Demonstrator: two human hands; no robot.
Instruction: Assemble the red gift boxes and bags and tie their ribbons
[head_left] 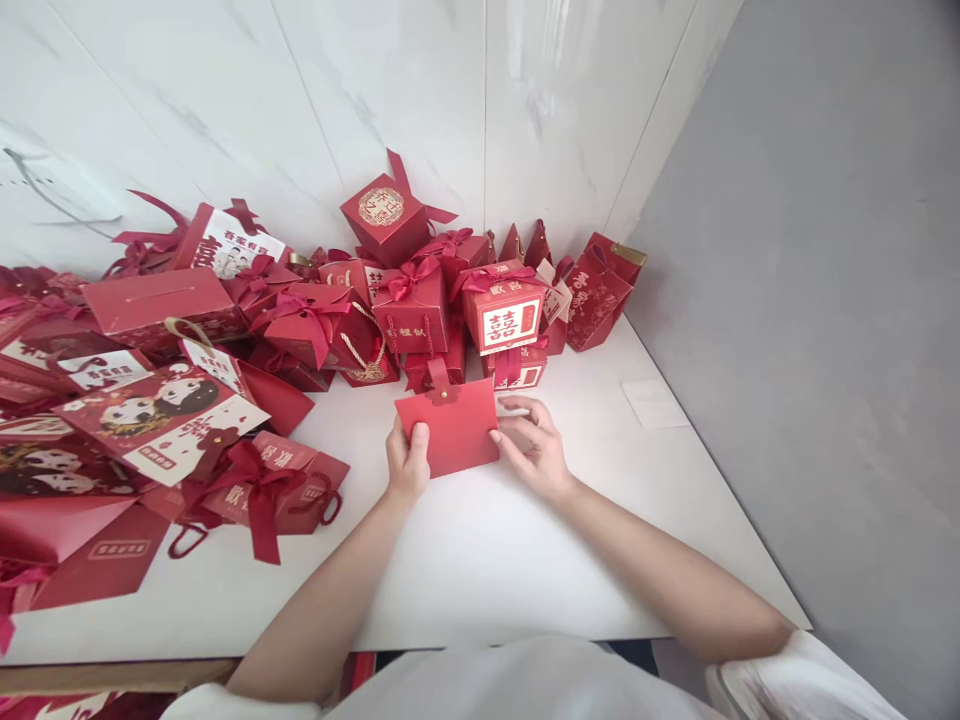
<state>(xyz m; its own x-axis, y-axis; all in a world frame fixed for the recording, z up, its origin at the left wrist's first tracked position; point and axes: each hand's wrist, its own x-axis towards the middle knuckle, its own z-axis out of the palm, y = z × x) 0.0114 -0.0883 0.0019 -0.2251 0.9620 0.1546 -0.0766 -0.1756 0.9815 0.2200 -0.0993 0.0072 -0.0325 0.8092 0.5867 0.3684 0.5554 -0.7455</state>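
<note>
Tabletop (517,570) beside grey wall (810,300)

Covered, cropped, unreadable
A flat square red paper piece (461,432) hides fingertips of the left hand (409,460) and, just beyond that hand, the base of a dark-red cardboard box (456,362). Well left of it, a glossy red cardboard box (94,575) is cut by the frame's edge, its pale panel lettering illegible.

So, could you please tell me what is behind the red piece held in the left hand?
Beyond the red piece, stacked red boxes show above its top edge. It hides some fingers of the left hand and whatever else lies directly behind.
</note>
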